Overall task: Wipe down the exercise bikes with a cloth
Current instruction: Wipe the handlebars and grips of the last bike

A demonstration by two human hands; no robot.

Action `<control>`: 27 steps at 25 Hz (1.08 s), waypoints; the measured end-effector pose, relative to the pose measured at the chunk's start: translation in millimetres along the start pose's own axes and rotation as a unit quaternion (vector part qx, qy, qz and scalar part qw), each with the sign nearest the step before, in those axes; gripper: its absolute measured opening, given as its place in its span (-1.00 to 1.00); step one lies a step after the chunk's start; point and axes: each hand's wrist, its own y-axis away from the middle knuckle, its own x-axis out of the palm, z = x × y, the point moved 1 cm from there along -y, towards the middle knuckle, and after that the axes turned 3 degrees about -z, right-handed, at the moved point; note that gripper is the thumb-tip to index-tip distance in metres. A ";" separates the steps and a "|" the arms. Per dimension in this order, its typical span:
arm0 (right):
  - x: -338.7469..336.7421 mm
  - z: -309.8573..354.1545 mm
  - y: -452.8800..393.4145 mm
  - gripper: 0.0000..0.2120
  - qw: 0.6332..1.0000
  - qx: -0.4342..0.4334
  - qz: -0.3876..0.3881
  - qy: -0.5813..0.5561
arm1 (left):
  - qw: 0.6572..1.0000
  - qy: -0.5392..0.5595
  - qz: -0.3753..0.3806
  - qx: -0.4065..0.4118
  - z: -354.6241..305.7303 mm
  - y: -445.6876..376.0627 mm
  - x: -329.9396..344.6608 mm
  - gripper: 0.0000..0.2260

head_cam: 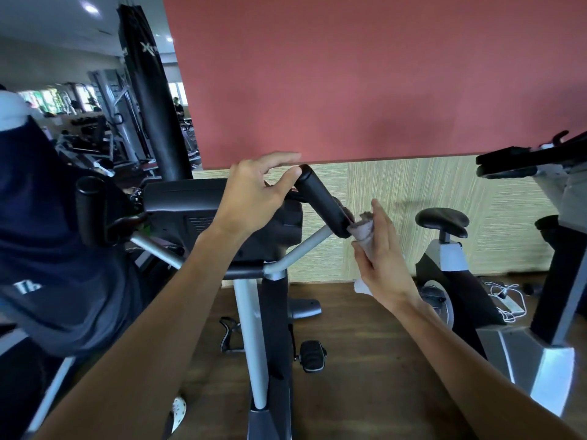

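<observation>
Reaching forward from the bottom of the view, two bare arms end in two hands. Nearest, the right hand (382, 260) grips one bunched pale cloth (362, 229), fingers curled around it with the forefinger stretched upward; the cloth's top end touches the lower end of a black grip (320, 200). Slightly farther, the left hand (254, 193) rests on the top of the bike's black console (187, 204), fingers loosely spread and holding nothing, its fingertips near the upper end of that same grip. This bike (254, 312) shows two black grips, the second (89, 209) at left, two silver handlebar tubes, one silver post and one pedal (313, 355) low down. Three bikes are visible in all: a second one (444, 249) with a black saddle stands beyond the right hand, by the striped wall panel (397, 192), and part of a third (540, 281) fills the right edge. One punching bag (149, 100) hangs far left.
</observation>
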 end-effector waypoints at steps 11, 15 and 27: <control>45.3 3.3 -51.3 -0.35 0.943 -0.297 -0.088 0.119 | 0.991 -0.098 -0.096 0.001 -18.5 1.7 32.4 -0.80; 52.2 -54.2 -37.2 -0.19 0.958 -0.282 -0.020 0.055 | 0.978 -0.146 -0.144 -0.049 -28.3 15.6 46.9 -0.77; -1.8 -62.0 -55.1 -0.19 0.954 -0.253 0.073 -0.144 | 0.719 -0.684 0.123 -0.010 -59.5 -4.6 116.6 -0.57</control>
